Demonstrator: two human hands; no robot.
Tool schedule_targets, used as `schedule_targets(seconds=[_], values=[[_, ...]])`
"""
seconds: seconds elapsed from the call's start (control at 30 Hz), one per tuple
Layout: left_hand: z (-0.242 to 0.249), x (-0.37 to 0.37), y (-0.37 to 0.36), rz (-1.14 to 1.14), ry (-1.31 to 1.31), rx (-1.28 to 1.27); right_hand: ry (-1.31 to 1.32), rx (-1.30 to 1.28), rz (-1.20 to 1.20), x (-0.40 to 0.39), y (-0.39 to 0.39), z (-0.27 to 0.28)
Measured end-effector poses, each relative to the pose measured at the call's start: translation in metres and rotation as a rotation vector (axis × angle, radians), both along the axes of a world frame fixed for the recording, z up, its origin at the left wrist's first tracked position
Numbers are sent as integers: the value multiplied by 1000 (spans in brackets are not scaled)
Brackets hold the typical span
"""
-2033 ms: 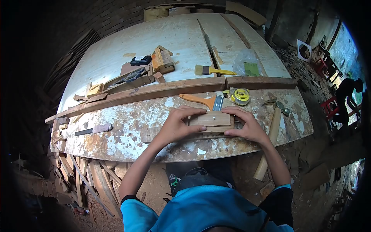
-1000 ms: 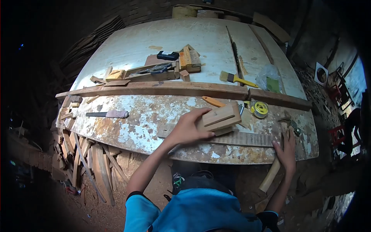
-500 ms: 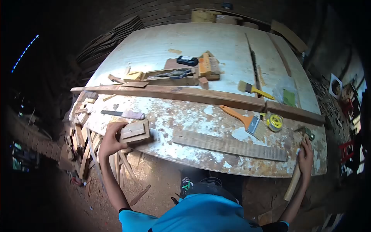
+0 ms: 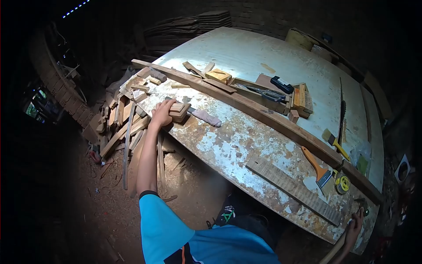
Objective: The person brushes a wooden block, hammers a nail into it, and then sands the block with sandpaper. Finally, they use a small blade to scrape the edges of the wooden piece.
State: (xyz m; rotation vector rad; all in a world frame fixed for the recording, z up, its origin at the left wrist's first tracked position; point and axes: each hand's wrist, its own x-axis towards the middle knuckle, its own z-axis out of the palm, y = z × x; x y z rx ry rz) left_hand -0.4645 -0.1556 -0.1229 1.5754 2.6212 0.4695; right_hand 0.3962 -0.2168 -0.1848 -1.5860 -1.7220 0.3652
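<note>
My left hand [image 4: 162,113] grips a small wooden block [image 4: 179,111] with a raised top piece, at the left front edge of the worktable. Just right of the block lies a knife [image 4: 206,118] with a cloth-wrapped handle; the block and hand partly hide its blade. At the table's right front corner, my right hand [image 4: 353,229] is closed around a hammer [image 4: 335,251] near its head. The hammer's wooden handle points down toward my body. A flat wooden strip [image 4: 292,189] lies on the table, left of my right hand.
A long wooden beam [image 4: 259,113] crosses the worktable [image 4: 233,145]. Near it lie an orange-handled brush [image 4: 317,167], a yellow tape measure [image 4: 342,183] and a yellow-handled brush [image 4: 336,144]. Scissors [image 4: 270,94] rest beyond the beam. Scrap wood [image 4: 125,125] is heaped at the left.
The view has swung left. My left hand has moved the block leftward and farther in along the table, up beside the knife. My right hand still holds the hammer at the corner.
</note>
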Motion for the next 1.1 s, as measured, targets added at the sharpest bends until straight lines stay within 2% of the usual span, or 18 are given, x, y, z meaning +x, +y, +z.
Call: schedule_targets(seconds=[0.13,0.3,0.4,0.53,0.57,0.67,0.7,0.8,0.9,0.93,1.0,1.1], values=[[-14,-11,15,3,-13,17,-28,-16,-27,-4,-1,4],[-11,7,15,-68,398,5,-20,-38,-52,-9,-2,8],[-11,13,17,-38,492,15,-8,-41,-40,-4,1,4],[-39,-11,39,160,725,235,-35,-7,-42,-7,-2,5],[-45,-18,43,129,843,294,-63,-13,-54,-9,-4,5],[-27,16,31,254,731,170,-120,-26,-108,-12,-6,12],[-23,26,29,378,541,114,-114,-39,-129,-14,-6,14],[-3,44,11,423,62,45,-101,-57,-160,-21,-6,17],[-35,14,10,128,-404,263,-76,-69,-170,-17,-3,13],[-36,17,10,105,-520,297,-79,-95,-180,-17,-3,15],[-58,3,16,24,-211,360,-81,-111,-180,-15,-1,14],[-69,-4,23,101,-241,395,-71,-92,-168,-8,-1,9]])
